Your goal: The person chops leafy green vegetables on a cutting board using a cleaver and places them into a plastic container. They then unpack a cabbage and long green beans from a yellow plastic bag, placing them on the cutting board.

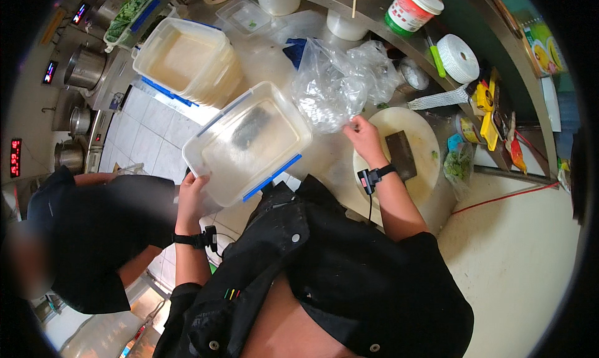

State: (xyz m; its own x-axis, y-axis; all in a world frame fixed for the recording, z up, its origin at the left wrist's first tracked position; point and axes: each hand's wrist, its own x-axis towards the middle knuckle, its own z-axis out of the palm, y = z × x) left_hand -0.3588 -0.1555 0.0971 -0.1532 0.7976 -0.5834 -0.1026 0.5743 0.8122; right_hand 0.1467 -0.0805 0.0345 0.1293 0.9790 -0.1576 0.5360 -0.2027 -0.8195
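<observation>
My left hand (191,194) grips the near-left corner of a translucent plastic storage box (281,131), its thumb over the rim. The box is tilted, with blue clips along its sides, and a dark patch shows through or on its bottom. At the lower edge of a crumpled clear plastic bag (323,86), the fingers of my right hand (364,137) pinch the film. What the bag holds, if anything, cannot be made out. Below my right wrist, a cleaver blade (401,154) lies on a round pale cutting board (374,119); my forearm hides part of both.
A stack of similar plastic boxes (227,72) stands on the steel counter (262,39) beyond the held box. To the left bends a person in dark clothes (103,217). A shelf on the right carries a lidded tub (412,11) and a white roll (457,58). A bag of greens (457,166) sits beside the board.
</observation>
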